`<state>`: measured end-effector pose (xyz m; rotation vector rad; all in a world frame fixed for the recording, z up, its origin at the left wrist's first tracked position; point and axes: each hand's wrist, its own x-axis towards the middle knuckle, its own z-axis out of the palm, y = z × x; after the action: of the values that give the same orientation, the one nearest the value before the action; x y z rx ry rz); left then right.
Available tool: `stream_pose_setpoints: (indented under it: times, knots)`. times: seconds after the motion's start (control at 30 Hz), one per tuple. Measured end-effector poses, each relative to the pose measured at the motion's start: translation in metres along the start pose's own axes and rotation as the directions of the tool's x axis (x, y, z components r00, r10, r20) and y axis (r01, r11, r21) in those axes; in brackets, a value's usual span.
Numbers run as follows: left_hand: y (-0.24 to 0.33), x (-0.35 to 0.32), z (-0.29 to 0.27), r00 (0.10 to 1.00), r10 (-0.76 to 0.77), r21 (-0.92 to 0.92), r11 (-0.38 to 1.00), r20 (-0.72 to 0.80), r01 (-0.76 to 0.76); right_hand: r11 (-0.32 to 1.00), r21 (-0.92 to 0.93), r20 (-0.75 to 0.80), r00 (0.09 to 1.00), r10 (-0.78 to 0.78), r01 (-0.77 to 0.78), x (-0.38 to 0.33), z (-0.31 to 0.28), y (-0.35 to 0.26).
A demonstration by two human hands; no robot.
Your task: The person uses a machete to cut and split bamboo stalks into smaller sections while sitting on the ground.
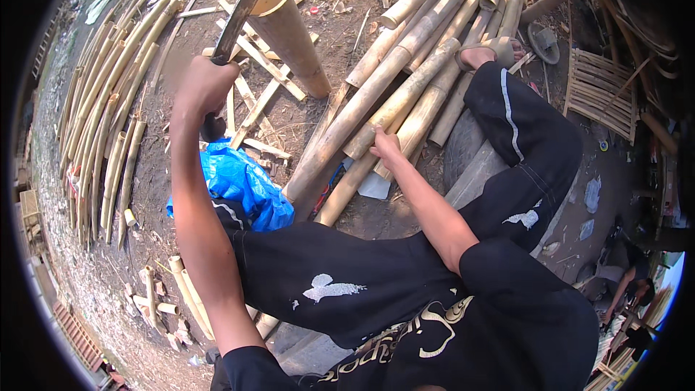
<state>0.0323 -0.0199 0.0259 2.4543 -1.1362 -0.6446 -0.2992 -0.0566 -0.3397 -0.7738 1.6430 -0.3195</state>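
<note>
My left hand [204,87] is raised, closed round the handle of a machete [250,1] whose long dark blade points up and away. My right hand [386,148] grips a bamboo pole [409,95] near its close end; some of the fingers are hidden behind it. That pole lies slanted on a pile of thick, pale bamboo poles [376,94] stretching to the far right. Beyond the blade stands a wide, hollow bamboo section [293,43], upright. A crumpled blue plastic sheet [242,181] lies below my left hand.
Split bamboo pieces [264,65] lie scattered on the dirt. Many cut poles [108,116] are stacked at the left. My sandalled foot [491,54] rests by the pile. A slatted bamboo panel [601,90] leans at the right; another person [630,279] bends at the lower right.
</note>
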Motion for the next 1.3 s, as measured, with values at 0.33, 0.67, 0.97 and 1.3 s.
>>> stream_pose_setpoints:
  times: [0.33,0.67,0.97,1.3]
  knots:
    - [-0.008,0.001,0.01,0.999,-0.026,0.007,1.0,-0.033,0.026,0.962,0.262,-0.236,0.972,-0.017,0.081,-0.007,0.0,-0.013]
    - [0.013,-0.017,-0.012,0.996,-0.073,0.039,0.996,-0.057,0.075,0.787,0.505,0.169,0.854,-0.493,0.354,-0.217,-0.156,-0.258]
    - [0.044,-0.039,0.004,0.993,-0.026,0.097,0.995,0.117,0.014,-0.094,-0.095,-0.159,-0.108,-0.981,0.991,-0.38,-0.243,-0.45]
    - [0.06,-0.031,-0.011,0.987,0.026,0.269,0.961,0.161,-0.069,0.44,-0.651,0.359,0.762,-0.539,0.618,-0.256,-0.127,-0.311]
